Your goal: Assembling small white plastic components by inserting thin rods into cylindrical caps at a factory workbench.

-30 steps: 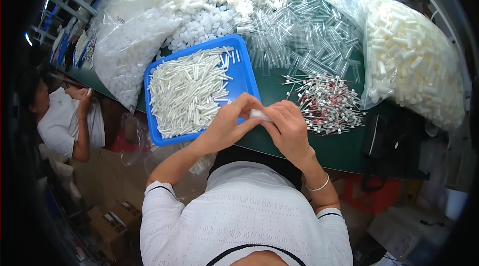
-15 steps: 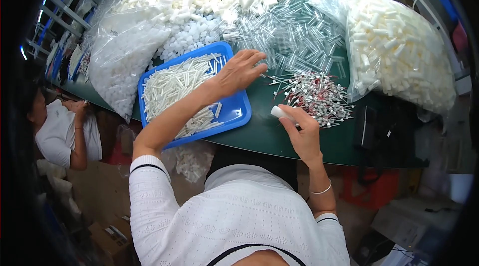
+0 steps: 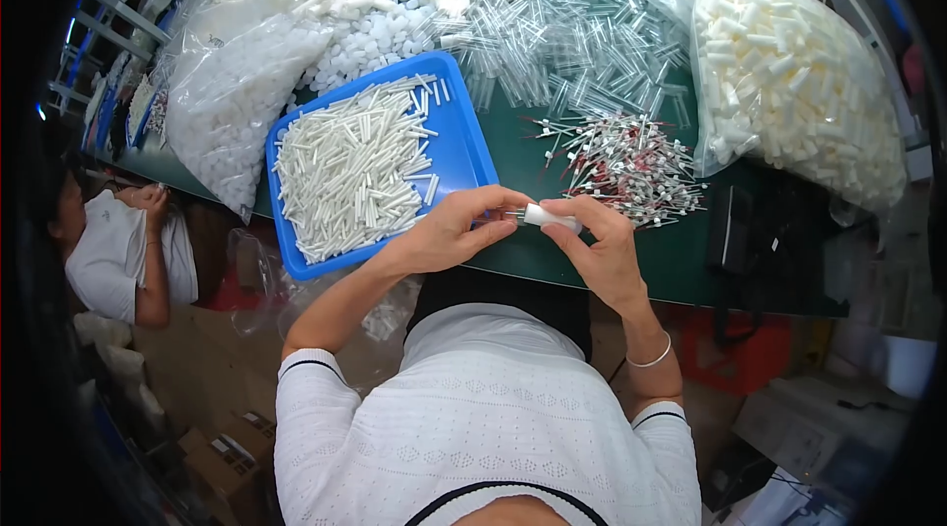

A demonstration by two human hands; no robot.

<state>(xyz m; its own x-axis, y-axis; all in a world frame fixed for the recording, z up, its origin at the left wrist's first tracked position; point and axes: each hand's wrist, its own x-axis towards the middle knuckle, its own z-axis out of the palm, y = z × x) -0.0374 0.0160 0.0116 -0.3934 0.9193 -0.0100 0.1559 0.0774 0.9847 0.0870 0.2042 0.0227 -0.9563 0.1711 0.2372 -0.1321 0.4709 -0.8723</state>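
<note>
In front of my body, both hands meet at the table's near edge. My right hand [image 3: 604, 248] pinches a short white cylinder [image 3: 550, 218] between thumb and fingers. My left hand [image 3: 464, 226] closes on a small clear tube [image 3: 513, 215], whose end meets the left end of the cylinder; the fingers cover most of the tube. Left of my hands lies a blue tray [image 3: 464, 146] with many thin white rods [image 3: 345, 171]. Just beyond my right hand is a heap of white-tipped, red-and-white thin sticks [image 3: 626, 171].
Clear tubes [image 3: 562, 42] are heaped at the back. A bag of cream cylinders [image 3: 799, 82] stands at the right, a bag of white pieces [image 3: 232, 102] at the left. A black box [image 3: 728, 230] sits on the green table [image 3: 533, 260]. Another person [image 3: 128, 250] sits at far left.
My left hand has come back from near the clear tubes to my right hand, now with a tube in it. My right hand, still on the white cylinder, has moved slightly.
</note>
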